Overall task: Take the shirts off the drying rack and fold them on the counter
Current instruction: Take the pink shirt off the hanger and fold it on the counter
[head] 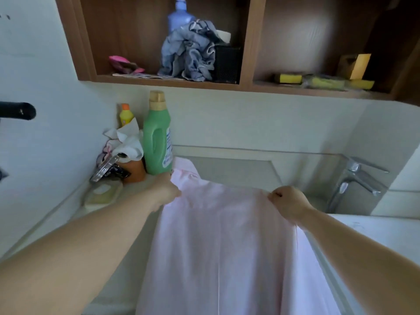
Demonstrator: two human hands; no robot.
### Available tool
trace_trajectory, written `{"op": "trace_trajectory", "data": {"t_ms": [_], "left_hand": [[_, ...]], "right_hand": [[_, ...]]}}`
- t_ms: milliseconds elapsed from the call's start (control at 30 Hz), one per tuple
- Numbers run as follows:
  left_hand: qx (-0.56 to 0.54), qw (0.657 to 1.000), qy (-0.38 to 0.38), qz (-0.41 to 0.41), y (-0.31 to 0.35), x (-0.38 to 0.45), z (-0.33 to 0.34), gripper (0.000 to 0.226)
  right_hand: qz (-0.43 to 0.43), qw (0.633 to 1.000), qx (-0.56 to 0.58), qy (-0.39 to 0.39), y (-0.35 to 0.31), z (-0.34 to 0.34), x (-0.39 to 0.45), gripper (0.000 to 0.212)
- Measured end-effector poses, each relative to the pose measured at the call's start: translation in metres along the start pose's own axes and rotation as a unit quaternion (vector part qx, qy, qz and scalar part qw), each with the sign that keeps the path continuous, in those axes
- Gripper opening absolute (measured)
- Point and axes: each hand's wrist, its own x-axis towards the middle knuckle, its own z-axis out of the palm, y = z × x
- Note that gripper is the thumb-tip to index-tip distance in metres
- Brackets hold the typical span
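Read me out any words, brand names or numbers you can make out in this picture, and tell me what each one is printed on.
None can be read.
Green bottle: white and blue label on its right side, print too blurred to read.
Yellow bottle: label mark too small to read.
Pink shirt, blue bottle on the shelf: no visible text.

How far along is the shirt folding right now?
Done: one pink shirt is off the rack and over the counter. In hand: the left hand and right hand each pinch its far edge, holding it spread out; no fold shows yet. Left: folding this shirt. The drying rack is out of view, so I cannot tell how many shirts remain.
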Motion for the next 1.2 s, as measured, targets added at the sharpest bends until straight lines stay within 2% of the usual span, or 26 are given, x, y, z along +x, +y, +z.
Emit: {"op": "trace_trajectory", "data": {"t_ms": [100, 300, 433, 500, 567, 600, 667, 700, 767, 867, 933, 1100, 1200], "left_hand": [[0.032, 0.999, 0.036, 0.005, 0.016, 0.045, 0.019, 0.024], [0.054, 0.988, 0.142, -0.008, 0.022, 0.129, 0.054, 0.047], [0.085, 0.984, 0.154, -0.011, 0.005, 0.158, 0.080, 0.051], [0.135, 0.982, 0.129, -0.030, -0.007, 0.165, 0.092, 0.063], [0.233, 0.962, 0.126, -0.062, -0.011, 0.162, 0.097, 0.066], [0.282, 0.948, 0.138, -0.060, -0.010, 0.159, 0.097, 0.062], [0.331, 0.930, 0.158, 0.002, 0.000, 0.148, 0.101, 0.049], [0.323, 0.933, 0.151, 0.044, 0.007, 0.140, 0.106, 0.042], [0.268, 0.952, 0.087, 0.116, 0.025, 0.119, 0.118, 0.030], [0.209, 0.959, -0.035, 0.186, 0.048, 0.074, 0.133, 0.020], [0.204, 0.953, -0.096, 0.201, 0.060, 0.048, 0.139, 0.020], [0.179, 0.948, -0.196, 0.177, 0.073, 0.000, 0.146, 0.025], [0.255, 0.911, -0.260, 0.193, 0.063, -0.019, 0.153, 0.039]], "right_hand": [[0.007, 1.000, 0.012, -0.017, 0.008, 0.009, 0.054, 0.042], [-0.014, 1.000, 0.017, -0.012, 0.004, 0.032, 0.155, 0.043], [-0.004, 0.998, 0.004, -0.065, 0.010, 0.060, 0.185, 0.037], [0.001, 0.996, -0.019, -0.092, 0.020, 0.077, 0.192, 0.021], [0.002, 0.995, -0.015, -0.094, 0.025, 0.082, 0.192, 0.011], [0.008, 0.995, -0.010, -0.095, 0.026, 0.081, 0.191, 0.014], [0.012, 0.995, -0.004, -0.103, 0.023, 0.069, 0.183, 0.026], [0.022, 0.995, 0.000, -0.100, 0.022, 0.062, 0.179, 0.032], [0.055, 0.995, 0.017, -0.084, 0.021, 0.043, 0.163, 0.036], [0.115, 0.983, 0.041, -0.135, 0.031, 0.020, 0.130, 0.018], [0.151, 0.971, 0.084, -0.167, 0.047, 0.005, 0.102, 0.010], [0.207, 0.944, 0.054, -0.251, 0.087, -0.018, 0.011, 0.025], [0.218, 0.934, 0.037, -0.280, 0.099, -0.017, -0.029, 0.024]]}}
